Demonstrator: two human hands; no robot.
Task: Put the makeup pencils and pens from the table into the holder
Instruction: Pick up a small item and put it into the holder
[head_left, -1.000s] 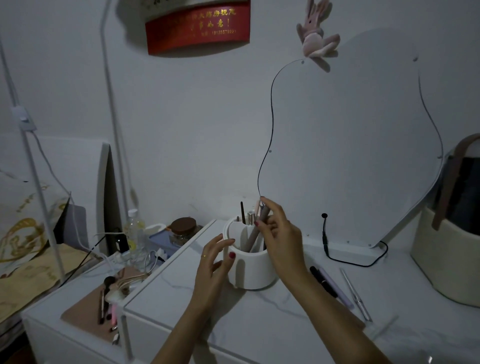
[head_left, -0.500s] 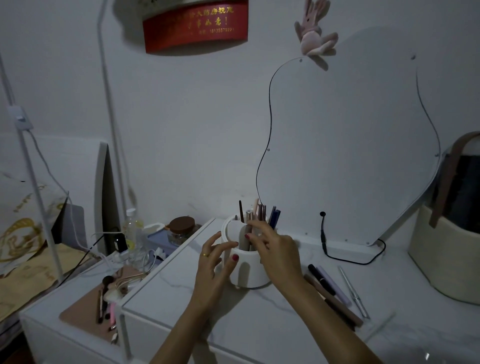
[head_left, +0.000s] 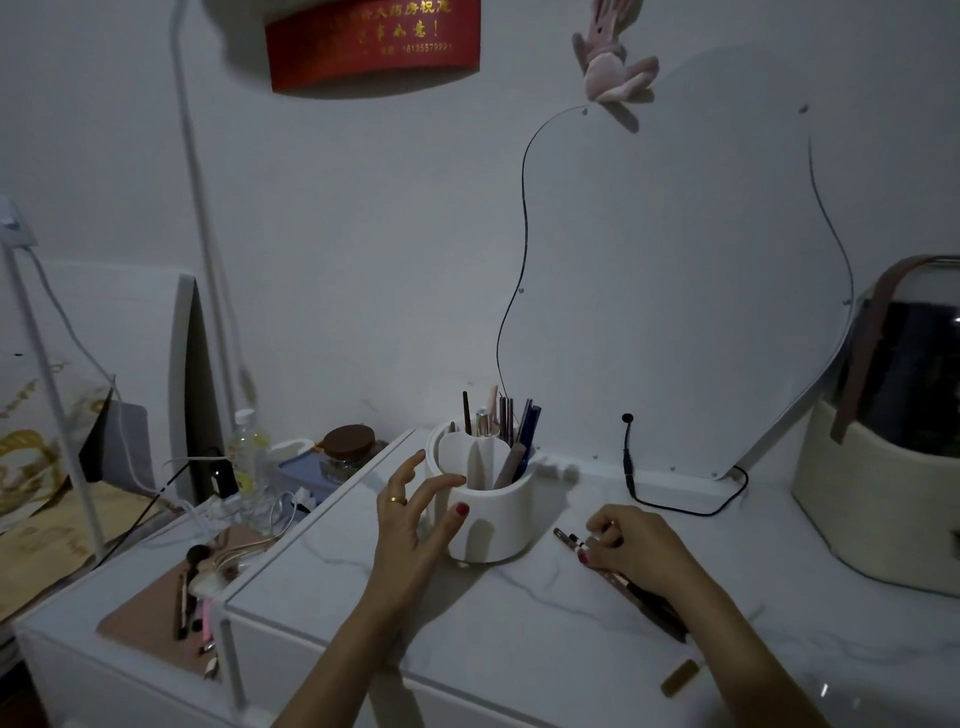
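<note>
Makeup pencils (head_left: 576, 543) still on the table (head_left: 519, 623) lie under the right hand (head_left: 636, 551), which has dropped from the holder's rim and now curls its fingers closed on them. The left hand (head_left: 415, 519) stays open, thumb against the white holder (head_left: 493, 525), where other pencils stand upright.

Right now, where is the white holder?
In the head view, the white holder stands mid-table, just right of the left hand and left of the right hand.

The holder (head_left: 488, 512) stands on the table (head_left: 545, 613), pencils (head_left: 623, 582) lying right of it.
</note>
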